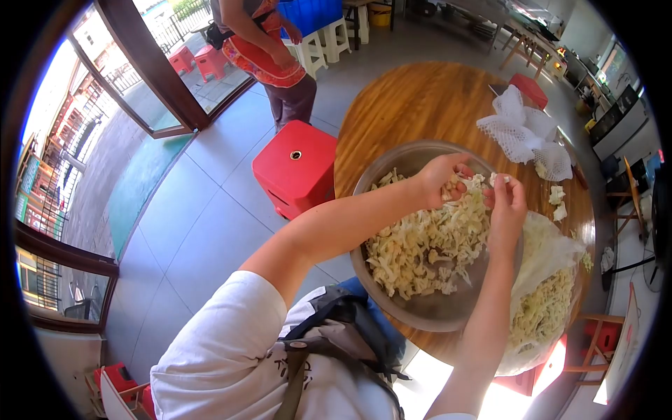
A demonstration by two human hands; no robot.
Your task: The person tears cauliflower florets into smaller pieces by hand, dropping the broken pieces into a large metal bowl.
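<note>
A large metal basin (pixel 434 322) on the round table holds a heap of pale cauliflower pieces (pixel 420 241). Over its far side, my left hand (pixel 442 182) has its fingers curled round a bit of cauliflower, mostly hidden by the fingers. Close to its right, my right hand (pixel 508 203) pinches a small white cauliflower floret (pixel 494 178) between thumb and fingertips. The two hands are a short gap apart. Beside the basin, on the right, lies a clear plastic bag (pixel 542 308) with more cut pieces in it.
The wooden table (pixel 420 98) also bears white foam netting (pixel 521 129) and loose cauliflower bits (pixel 557 199). A red stool (pixel 294 164) stands at the table's left. Beyond it, a person in a red apron (pixel 262 59) stands near the open glass door (pixel 133 70).
</note>
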